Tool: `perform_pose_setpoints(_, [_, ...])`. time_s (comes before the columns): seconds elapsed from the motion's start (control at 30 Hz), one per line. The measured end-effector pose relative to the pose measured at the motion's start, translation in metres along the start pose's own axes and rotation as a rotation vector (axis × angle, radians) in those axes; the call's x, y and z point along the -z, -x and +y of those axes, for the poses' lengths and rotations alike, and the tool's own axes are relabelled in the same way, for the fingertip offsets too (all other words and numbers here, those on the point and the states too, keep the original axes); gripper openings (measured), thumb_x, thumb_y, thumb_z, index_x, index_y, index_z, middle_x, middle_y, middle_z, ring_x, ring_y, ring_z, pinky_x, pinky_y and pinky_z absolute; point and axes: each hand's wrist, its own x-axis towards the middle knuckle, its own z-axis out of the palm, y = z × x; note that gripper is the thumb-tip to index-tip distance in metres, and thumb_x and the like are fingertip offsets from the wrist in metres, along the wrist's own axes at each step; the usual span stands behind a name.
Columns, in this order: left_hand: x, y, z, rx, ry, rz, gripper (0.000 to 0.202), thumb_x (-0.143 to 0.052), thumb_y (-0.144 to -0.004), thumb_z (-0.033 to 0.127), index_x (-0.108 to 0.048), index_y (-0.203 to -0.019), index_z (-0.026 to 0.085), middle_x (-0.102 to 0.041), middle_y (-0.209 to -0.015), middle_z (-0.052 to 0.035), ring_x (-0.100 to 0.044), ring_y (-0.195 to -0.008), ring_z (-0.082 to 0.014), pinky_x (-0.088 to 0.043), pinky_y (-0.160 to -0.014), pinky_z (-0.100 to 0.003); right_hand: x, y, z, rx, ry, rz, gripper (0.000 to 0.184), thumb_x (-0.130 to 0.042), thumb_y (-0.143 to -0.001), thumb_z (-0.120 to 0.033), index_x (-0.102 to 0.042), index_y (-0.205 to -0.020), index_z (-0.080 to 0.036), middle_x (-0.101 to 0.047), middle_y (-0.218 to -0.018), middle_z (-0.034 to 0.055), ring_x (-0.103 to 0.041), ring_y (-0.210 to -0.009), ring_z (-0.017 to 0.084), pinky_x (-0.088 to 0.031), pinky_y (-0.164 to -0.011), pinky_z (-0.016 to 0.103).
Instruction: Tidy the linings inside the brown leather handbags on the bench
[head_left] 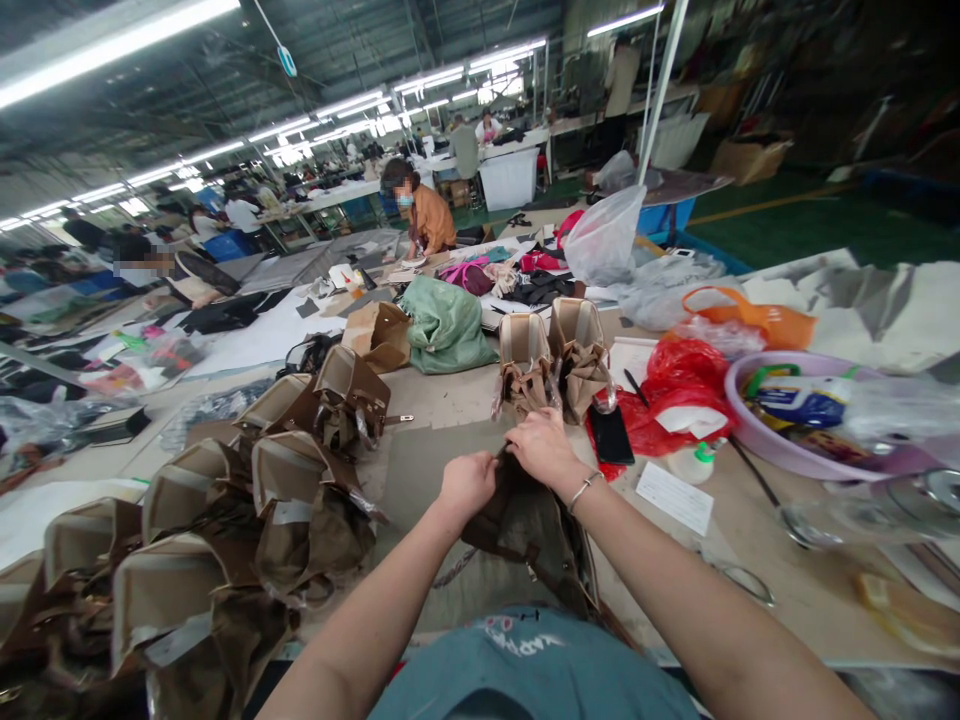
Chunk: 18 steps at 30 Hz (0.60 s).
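Observation:
A dark brown bag (517, 525) lies on the table close against my body, its strap hanging at the near side. My left hand (469, 485) grips the upper edge of the bag with its fingers closed. Right beside it, my right hand (541, 448) is closed on the same edge, knuckles up, with a bracelet (585, 492) at the wrist. The two hands are almost touching. Just beyond them stand two tan-and-brown bags (525, 345) with stiff open tops.
Several similar brown bags (184, 590) crowd the left side. To the right are a phone (611, 435), a red plastic bag (679, 385), a white slip of paper (675, 497) and a lilac basin (739, 400). A green sack (446, 325) sits further back; a co-worker (431, 215) leans beyond.

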Motion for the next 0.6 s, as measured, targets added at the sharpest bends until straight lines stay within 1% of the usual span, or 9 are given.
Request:
perform_pose_setpoints(0.17, [0.001, -0.002, 0.001, 0.006, 0.017, -0.005, 0.034, -0.033, -0.087, 0.037, -0.063, -0.084, 0.02, -0.066, -0.079, -0.0055, -0.061, -0.074, -0.0181, -0.042, -0.066, -0.026, -0.003, -0.003, 0.002, -0.02, -0.023, -0.008, 0.015, -0.052, -0.078, -0.028, -0.065, -0.071, -0.022, -0.065, -0.073, 0.0037, -0.047, -0.087, 0.019, -0.011, -0.092, 0.042])
perform_pose_setpoints(0.2, [0.002, -0.003, 0.001, 0.002, 0.032, 0.0, 0.033, -0.034, -0.086, 0.038, -0.063, -0.086, 0.021, -0.067, -0.078, -0.005, -0.061, -0.074, -0.0182, -0.042, -0.066, -0.026, -0.003, -0.004, 0.003, -0.021, -0.022, -0.007, 0.016, -0.052, -0.078, -0.028, -0.065, -0.071, -0.022, -0.065, -0.073, 0.0038, -0.047, -0.087, 0.019, -0.011, -0.092, 0.043])
perform_pose_setpoints(0.3, [0.005, -0.006, 0.001, -0.026, 0.126, 0.025, 0.032, -0.04, -0.084, 0.04, -0.06, -0.101, 0.024, -0.068, -0.081, -0.0022, -0.061, -0.075, -0.0179, -0.042, -0.065, -0.025, -0.002, -0.005, 0.004, -0.018, -0.013, -0.012, 0.018, -0.05, -0.079, -0.027, -0.065, -0.069, -0.021, -0.066, -0.074, 0.0046, -0.047, -0.086, 0.019, -0.011, -0.092, 0.043])
perform_pose_setpoints(0.37, [0.009, -0.009, 0.002, -0.068, 0.182, 0.03, 0.032, -0.04, -0.083, 0.041, -0.06, -0.105, 0.026, -0.068, -0.083, -0.0012, -0.061, -0.075, -0.017, -0.041, -0.065, -0.024, -0.002, -0.006, 0.004, -0.022, 0.0, -0.033, 0.018, -0.049, -0.079, -0.025, -0.064, -0.069, -0.02, -0.066, -0.075, 0.0048, -0.047, -0.086, 0.019, -0.011, -0.092, 0.044])
perform_pose_setpoints(0.47, [0.012, -0.015, 0.004, -0.111, 0.187, 0.027, 0.03, -0.04, -0.084, 0.038, -0.063, -0.097, 0.025, -0.068, -0.087, -0.0021, -0.061, -0.078, -0.0166, -0.041, -0.066, -0.023, -0.002, -0.009, 0.004, -0.028, 0.013, -0.066, 0.019, -0.048, -0.079, -0.023, -0.065, -0.07, -0.021, -0.066, -0.076, 0.0042, -0.048, -0.086, 0.019, -0.012, -0.092, 0.045])
perform_pose_setpoints(0.53, [0.011, -0.019, 0.005, -0.094, 0.154, 0.03, 0.03, -0.039, -0.084, 0.037, -0.064, -0.092, 0.023, -0.068, -0.089, -0.0031, -0.06, -0.081, -0.017, -0.041, -0.068, -0.023, -0.001, -0.01, 0.003, -0.037, 0.005, -0.083, 0.019, -0.049, -0.079, -0.024, -0.065, -0.07, -0.021, -0.066, -0.076, 0.0046, -0.049, -0.086, 0.02, -0.014, -0.092, 0.046])
perform_pose_setpoints(0.6, [0.009, -0.022, 0.007, -0.067, 0.107, 0.027, 0.031, -0.037, -0.086, 0.035, -0.065, -0.086, 0.022, -0.068, -0.088, -0.0042, -0.06, -0.082, -0.0174, -0.041, -0.069, -0.024, 0.003, -0.009, 0.002, -0.036, -0.019, -0.072, 0.016, -0.051, -0.078, -0.025, -0.065, -0.071, -0.021, -0.066, -0.077, 0.005, -0.049, -0.087, 0.021, -0.018, -0.091, 0.045])
